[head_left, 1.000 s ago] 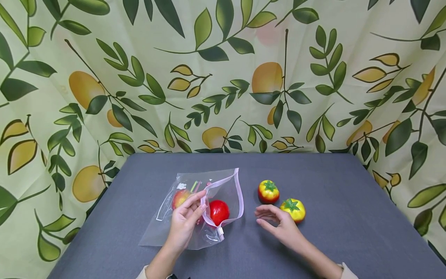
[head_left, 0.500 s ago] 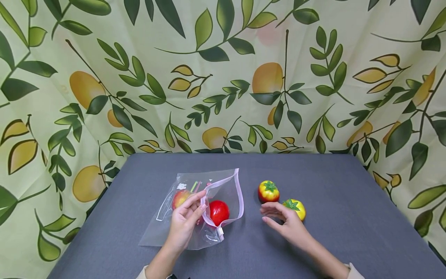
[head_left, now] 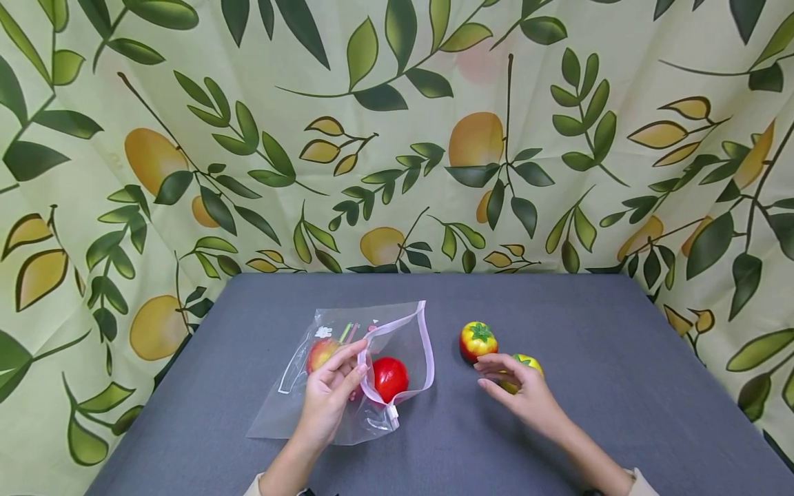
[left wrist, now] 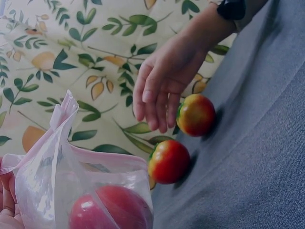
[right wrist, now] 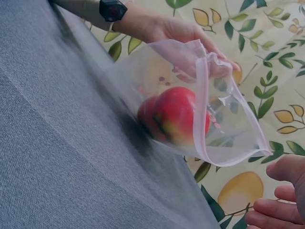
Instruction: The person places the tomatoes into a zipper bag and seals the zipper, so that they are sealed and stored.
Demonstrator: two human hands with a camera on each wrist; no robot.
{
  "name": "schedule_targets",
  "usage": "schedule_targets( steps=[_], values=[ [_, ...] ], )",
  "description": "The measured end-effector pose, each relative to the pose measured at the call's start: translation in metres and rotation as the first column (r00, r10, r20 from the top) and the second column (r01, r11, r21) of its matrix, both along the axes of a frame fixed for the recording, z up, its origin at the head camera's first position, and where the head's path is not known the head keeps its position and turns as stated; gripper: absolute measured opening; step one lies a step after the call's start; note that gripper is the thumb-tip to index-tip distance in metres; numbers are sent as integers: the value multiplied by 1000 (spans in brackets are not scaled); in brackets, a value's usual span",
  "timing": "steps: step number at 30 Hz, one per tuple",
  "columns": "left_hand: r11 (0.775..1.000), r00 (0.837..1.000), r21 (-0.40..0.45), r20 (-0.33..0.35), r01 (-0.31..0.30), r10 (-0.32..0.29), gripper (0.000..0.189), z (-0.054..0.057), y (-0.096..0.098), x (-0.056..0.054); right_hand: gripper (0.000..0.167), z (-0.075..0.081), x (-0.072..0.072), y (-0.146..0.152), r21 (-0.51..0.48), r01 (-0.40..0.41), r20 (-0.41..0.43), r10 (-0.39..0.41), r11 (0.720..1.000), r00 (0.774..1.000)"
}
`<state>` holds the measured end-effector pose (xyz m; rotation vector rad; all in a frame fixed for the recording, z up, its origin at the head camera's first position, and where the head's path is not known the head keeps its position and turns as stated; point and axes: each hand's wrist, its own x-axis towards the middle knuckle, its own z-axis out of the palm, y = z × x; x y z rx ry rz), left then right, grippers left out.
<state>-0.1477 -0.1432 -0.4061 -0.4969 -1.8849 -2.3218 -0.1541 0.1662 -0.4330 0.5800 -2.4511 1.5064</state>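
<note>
My left hand (head_left: 327,399) pinches the pink-edged mouth of a clear zip bag (head_left: 429,351), holding it open on the table. Inside lie a shiny red fruit (head_left: 392,379), just behind the mouth, and a red-and-yellow fruit (head_left: 320,354), seen through the plastic. Right of the bag sit two red-and-yellow tomatoes with green leafy tops: the farther tomato (head_left: 476,340) shows in full, the nearer tomato (head_left: 533,365) is mostly hidden behind my right hand (head_left: 521,389). That hand hovers with fingers loosely bent and nothing in them. In the left wrist view, its fingertips hang beside a tomato (left wrist: 198,114).
A dark grey cloth-covered table (head_left: 583,317) lies under everything. Behind and beside it hangs a curtain (head_left: 397,138) printed with leaves and fruit. A white zip slider (head_left: 393,412) sits at the near corner of the bag's mouth.
My right hand has shifted rightward and slightly forward, covering more of the nearer tomato. The left hand, the bag and both tomatoes stay where they were.
</note>
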Motion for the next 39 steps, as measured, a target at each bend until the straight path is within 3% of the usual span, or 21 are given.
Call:
schedule_targets(
  steps=[11, 25, 39],
  values=[
    [1000, 1000, -2, 23, -2, 3, 37, 0, 0, 1, 34, -2, -4, 8, -4, 20, -127, -21, 1000, 992],
    [999, 998, 43, -66, 27, -25, 42, -1, 3, 0, 35, 4, -5, 19, -21, 41, -190, -44, 999, 981],
    [1000, 999, 20, -24, 23, -22, 39, -1, 2, 0, 41, 1, -7, 35, 9, 101, -220, -97, 995, 971]
  ],
)
